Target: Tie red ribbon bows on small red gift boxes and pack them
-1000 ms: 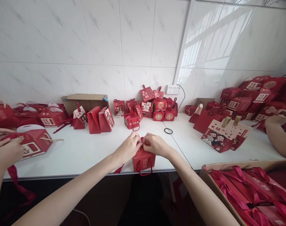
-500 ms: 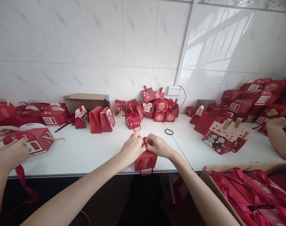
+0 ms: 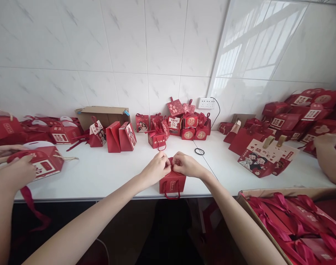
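Observation:
A small red gift box [image 3: 172,184] with a red cord handle hanging down its front stands near the table's front edge, directly before me. My left hand [image 3: 156,168] is closed in a pinch at the left of the box's top. From the right, my right hand [image 3: 188,165] pinches the same top, knuckles almost meeting the left ones. My fingers cover the part they grip. Just behind them sits another red box [image 3: 157,140] with a ribbon bow on top and a cord handle.
At left, another person's hands [image 3: 17,169] hold a red box [image 3: 48,163] with trailing ribbon. Another hand [image 3: 325,141] reaches among piled boxes at right. A carton [image 3: 242,198] of ribboned boxes stands front right. A black ring [image 3: 199,151] and picture-printed bags [image 3: 256,158] lie on the table.
My hands stay pinched at the box top, the right hand turned slightly and lifted a little. The whole view has shifted slightly. The person at left still handles the red box.

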Demonstrator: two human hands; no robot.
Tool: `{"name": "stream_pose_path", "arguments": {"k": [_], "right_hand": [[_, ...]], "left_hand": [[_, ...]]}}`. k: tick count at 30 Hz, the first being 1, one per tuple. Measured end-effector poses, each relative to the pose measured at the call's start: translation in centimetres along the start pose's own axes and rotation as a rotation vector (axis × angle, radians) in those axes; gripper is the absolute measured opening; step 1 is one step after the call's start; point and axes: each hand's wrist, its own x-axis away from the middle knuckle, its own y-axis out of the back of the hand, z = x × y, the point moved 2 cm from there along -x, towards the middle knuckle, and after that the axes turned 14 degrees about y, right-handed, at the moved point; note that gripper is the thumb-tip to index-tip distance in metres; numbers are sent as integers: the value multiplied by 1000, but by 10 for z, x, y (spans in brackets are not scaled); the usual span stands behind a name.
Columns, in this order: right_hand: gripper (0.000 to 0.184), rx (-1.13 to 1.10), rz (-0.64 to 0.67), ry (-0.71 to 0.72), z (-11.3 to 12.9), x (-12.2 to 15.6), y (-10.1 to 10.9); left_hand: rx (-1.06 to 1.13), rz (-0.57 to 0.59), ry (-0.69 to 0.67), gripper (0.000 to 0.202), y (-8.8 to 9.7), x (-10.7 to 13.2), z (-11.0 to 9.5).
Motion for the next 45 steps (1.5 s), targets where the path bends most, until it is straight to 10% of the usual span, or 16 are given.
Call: {"name": "stream_pose_path", "arguments": {"k": [33,45], "right_hand": [[6,-469,182,18,-13,6,10],[31,-810,-16,-166,-8,15,9]], "left_hand": [[53,-46,-118,7,-5,2,0],[115,22,-31,11,-4,3,0]]}}
